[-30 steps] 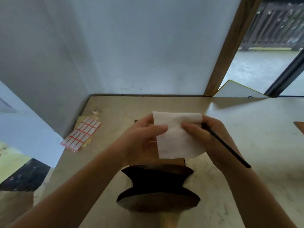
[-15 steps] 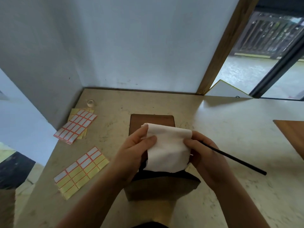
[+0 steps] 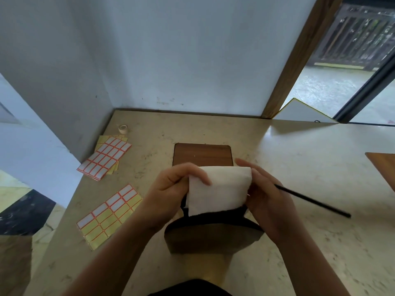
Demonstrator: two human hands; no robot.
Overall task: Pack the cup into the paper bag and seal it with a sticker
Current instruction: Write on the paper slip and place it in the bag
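A brown paper bag (image 3: 210,239) stands open on the marble table (image 3: 299,159), close in front of me. Both hands hold a folded white napkin (image 3: 218,189) upright at the bag's mouth, its lower edge just inside the dark opening. My left hand (image 3: 171,195) pinches the napkin's left side. My right hand (image 3: 267,201) grips the right side and also holds a thin black straw (image 3: 314,201) that points out to the right. No cup shows; the inside of the bag is dark. Two sticker sheets lie at the left: a yellow one (image 3: 109,214) and a red-bordered one (image 3: 104,157).
A small wooden board (image 3: 202,153) lies flat behind the bag. A small tape roll (image 3: 123,128) sits in the back left corner by the wall. Another wooden piece (image 3: 382,165) juts in at the right edge. A white panel (image 3: 303,113) leans beside the door frame.
Both hands have brought the napkin down and nearer to me, from above the table to the bag's mouth. The view has tilted down, so the nearer sticker sheet and board now show.
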